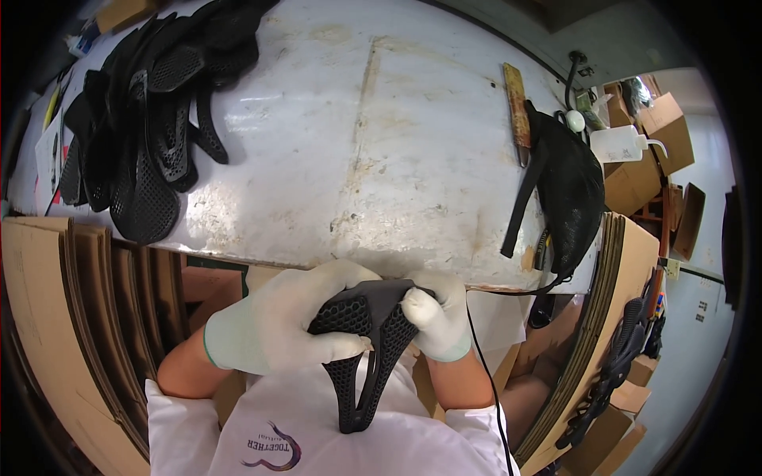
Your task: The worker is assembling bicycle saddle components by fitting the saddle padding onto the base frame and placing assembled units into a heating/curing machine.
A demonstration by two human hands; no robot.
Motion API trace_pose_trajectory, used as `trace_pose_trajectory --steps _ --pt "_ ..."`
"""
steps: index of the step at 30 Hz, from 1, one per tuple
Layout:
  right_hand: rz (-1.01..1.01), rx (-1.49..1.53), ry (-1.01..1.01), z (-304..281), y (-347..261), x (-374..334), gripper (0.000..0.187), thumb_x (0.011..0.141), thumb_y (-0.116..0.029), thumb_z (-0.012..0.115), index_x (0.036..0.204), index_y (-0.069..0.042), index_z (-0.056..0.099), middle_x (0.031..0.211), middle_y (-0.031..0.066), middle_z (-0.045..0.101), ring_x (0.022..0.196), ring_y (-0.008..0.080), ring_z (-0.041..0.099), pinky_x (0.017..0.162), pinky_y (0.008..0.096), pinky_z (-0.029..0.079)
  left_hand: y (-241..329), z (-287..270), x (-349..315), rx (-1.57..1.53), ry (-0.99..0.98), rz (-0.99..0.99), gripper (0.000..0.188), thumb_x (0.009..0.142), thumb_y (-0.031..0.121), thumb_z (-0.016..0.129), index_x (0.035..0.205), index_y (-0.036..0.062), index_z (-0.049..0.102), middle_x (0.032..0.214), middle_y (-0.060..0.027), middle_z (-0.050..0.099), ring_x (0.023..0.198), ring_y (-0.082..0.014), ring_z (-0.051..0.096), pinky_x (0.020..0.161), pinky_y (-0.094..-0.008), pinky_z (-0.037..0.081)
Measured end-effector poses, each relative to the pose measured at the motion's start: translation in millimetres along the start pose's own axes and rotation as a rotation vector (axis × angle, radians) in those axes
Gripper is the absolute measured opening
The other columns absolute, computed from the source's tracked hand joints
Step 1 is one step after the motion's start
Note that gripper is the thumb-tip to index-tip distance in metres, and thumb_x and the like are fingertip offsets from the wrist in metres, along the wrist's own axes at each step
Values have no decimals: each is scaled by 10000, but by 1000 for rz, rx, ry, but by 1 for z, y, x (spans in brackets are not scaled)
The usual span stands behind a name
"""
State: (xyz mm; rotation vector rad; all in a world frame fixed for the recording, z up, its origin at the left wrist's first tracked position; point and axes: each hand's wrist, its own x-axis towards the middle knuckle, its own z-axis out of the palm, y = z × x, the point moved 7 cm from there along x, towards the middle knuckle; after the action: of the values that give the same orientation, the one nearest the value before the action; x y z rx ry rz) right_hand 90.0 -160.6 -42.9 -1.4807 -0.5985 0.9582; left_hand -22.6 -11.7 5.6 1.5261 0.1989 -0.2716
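While both gloved hands clench around the wide rear of the black lattice saddle (pixel 367 333), left hand (pixel 274 329) wrapping more of it than the right hand (pixel 436 317), its long nose runs down from the fingers toward the torso, just off the desk (pixel 381 143) edge.

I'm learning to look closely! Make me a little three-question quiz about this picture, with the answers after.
1. True or false: both hands wear white gloves.
2. Which hands hold the black lattice saddle pad? A) left only B) right only C) both
3. Fill in: the pile of black lattice pads lies on the table's far ______ side.

Key:
1. True: the left hand and the right hand are both gloved in white.
2. C: the fingers of both hands wrap its wide end, and its narrow end points down toward the person's white shirt.
3. Left, on the worn white table; a white squeeze bottle stands at the far right.
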Motion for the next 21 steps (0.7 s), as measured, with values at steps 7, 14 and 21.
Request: trace_pose_trajectory --steps 7,14,21 --pt "-135 103 47 9 12 -2 906 966 -787 509 914 89 731 709 115 686 676 188 677 639 342 531 -24 -3 -2 -136 -54 -36 561 853 122 814 1352 5 584 1059 -120 746 981 -202 741 888 -333 565" --pt "23 293 51 3 47 -26 959 918 -795 602 1023 153 695 1001 278 734 852 331 738 748 404 611 -35 -3 3 -185 -83 -60 526 823 164 870 1270 -9 655 1028 -121 751 943 -182 734 825 -341 566" --pt "-173 40 -246 4 -35 10 880 1035 -739 370 1240 59 679 1059 227 731 1016 313 724 922 395 553 -32 -10 -14 -108 268 415 617 978 505 624 1040 -96 750 916 -227 753 824 -383 756 720 -428 586"
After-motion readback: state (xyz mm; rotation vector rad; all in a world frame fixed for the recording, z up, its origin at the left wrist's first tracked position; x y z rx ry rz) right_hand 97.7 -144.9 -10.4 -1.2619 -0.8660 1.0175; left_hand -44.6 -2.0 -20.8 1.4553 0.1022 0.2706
